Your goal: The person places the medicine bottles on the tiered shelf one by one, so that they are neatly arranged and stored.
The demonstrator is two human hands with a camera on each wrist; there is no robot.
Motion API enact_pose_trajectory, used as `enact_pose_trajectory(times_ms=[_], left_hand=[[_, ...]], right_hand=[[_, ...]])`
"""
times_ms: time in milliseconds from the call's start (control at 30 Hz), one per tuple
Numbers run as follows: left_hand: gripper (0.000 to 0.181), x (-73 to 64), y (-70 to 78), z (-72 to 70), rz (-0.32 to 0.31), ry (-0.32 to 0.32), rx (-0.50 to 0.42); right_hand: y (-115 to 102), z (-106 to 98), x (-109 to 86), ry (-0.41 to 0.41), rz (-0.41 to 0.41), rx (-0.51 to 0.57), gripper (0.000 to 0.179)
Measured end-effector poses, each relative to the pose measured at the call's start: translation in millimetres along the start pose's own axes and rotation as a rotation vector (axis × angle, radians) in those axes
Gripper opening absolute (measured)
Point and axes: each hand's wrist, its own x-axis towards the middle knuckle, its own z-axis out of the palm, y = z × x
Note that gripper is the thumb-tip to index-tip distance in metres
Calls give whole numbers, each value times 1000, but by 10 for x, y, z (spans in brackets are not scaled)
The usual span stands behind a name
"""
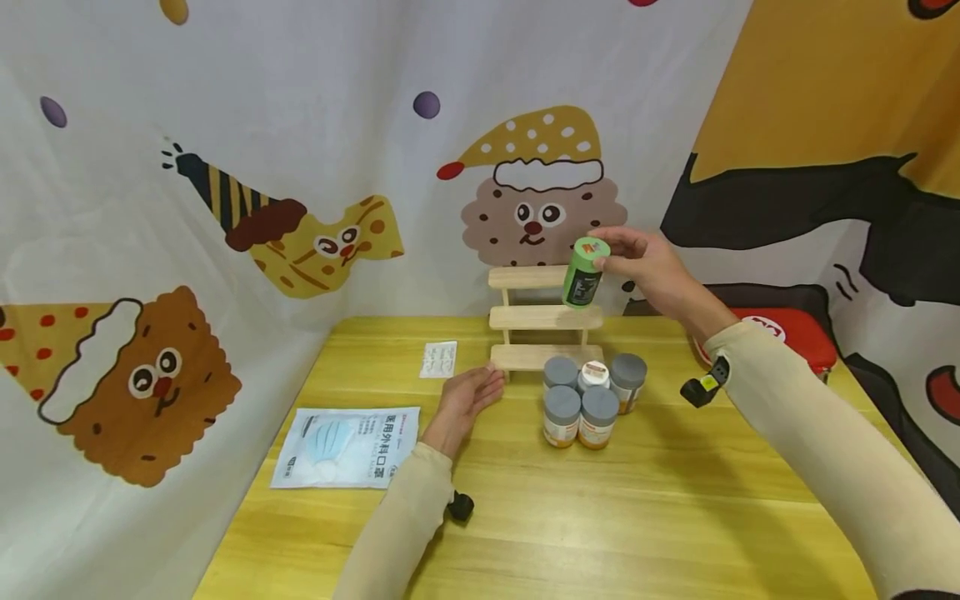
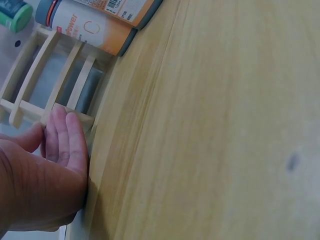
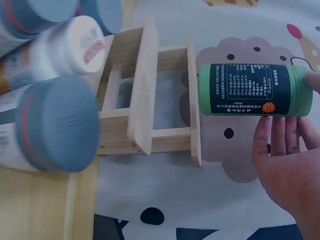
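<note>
My right hand (image 1: 651,271) grips a green bottle (image 1: 584,272) with a dark label by its cap end, held up in front of the top tier of a small wooden step rack (image 1: 546,317). In the right wrist view, the bottle (image 3: 250,90) appears sideways, its base towards the rack's top slat (image 3: 194,105). Low at the rack's left end, my left hand (image 1: 468,396) has its fingers extended, fingertips right at the bottom slat. The left wrist view shows those fingers (image 2: 67,135) against the rack's end. Several grey-lidded jars (image 1: 562,408) and one white-capped bottle (image 1: 594,374) stand grouped before the rack.
A mask packet (image 1: 345,447) lies at the table's left. Behind it is a small printed white card (image 1: 438,359). A red zip case (image 1: 795,333) sits at the back right, beyond my right forearm. A patterned curtain (image 1: 315,125) hangs behind the wooden table (image 1: 637,517).
</note>
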Motion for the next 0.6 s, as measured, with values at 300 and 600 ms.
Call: enact_pose_trajectory(times_ms=[300,600], left_hand=[[36,21,-5,29,2,12,-18],[37,5,3,19,-2,5,-10]], right_hand=[[-58,137,348,-12,1,-53,48],[-81,441,574,-19,8,-65,48]])
